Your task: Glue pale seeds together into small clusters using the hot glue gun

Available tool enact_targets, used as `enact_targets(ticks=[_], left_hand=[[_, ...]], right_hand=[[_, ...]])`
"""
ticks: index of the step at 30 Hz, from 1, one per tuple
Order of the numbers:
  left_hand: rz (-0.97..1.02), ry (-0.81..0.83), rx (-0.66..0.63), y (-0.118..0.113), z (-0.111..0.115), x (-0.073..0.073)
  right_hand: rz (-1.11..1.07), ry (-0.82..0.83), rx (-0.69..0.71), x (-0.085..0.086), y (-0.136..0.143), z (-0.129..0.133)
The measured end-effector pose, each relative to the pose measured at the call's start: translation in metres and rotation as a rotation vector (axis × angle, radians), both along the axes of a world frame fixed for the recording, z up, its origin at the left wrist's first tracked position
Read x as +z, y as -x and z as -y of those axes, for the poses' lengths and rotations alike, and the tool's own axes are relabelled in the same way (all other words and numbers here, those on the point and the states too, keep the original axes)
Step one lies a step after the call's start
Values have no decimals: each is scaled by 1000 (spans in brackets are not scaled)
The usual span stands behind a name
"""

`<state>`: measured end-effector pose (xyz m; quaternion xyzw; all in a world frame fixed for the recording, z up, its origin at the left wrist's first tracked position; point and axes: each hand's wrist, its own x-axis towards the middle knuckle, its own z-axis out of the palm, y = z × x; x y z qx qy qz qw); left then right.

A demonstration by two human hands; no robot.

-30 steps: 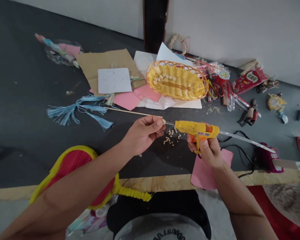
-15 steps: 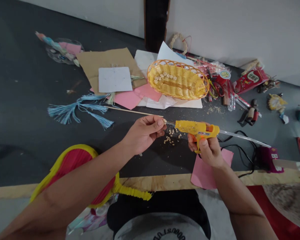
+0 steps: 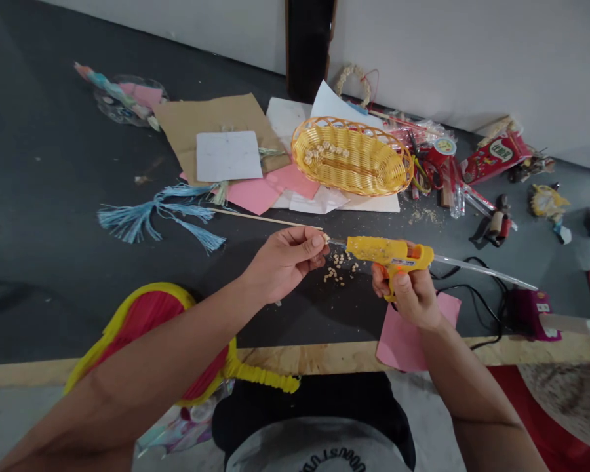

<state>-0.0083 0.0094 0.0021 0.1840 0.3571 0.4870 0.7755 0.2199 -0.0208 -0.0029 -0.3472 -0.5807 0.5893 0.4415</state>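
My left hand (image 3: pixel 295 261) pinches a small pale bead-like piece (image 3: pixel 326 239) between thumb and fingertips. My right hand (image 3: pixel 408 288) is wrapped round the handle of a yellow glue gun (image 3: pixel 378 250), whose nozzle points left at the pale piece. A clear glue stick (image 3: pixel 482 270) sticks out of the gun's back. Several small pale pieces (image 3: pixel 339 267) lie scattered on the dark table below the nozzle. Just behind my left hand lies a thin stick (image 3: pixel 260 218); its right end is beside my fingers.
Behind the hands, a yellow wicker basket (image 3: pixel 351 164) holds small pale pieces. Blue tassels (image 3: pixel 132 219) lie left. A red and yellow fan-like object (image 3: pixel 147 314) is under my left forearm. Pink paper (image 3: pixel 393 341) and a black cord (image 3: pixel 491 308) are near my right wrist.
Everything has shifted slightly to the right in view. Both hands keep the same hold, with the nozzle still at the pale piece.
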Motion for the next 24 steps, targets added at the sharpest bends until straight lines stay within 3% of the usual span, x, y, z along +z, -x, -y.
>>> enact_targets(ticks=[24], left_hand=[[19, 15, 30, 0, 0, 3]], right_hand=[[28, 27, -13, 0, 0, 0]])
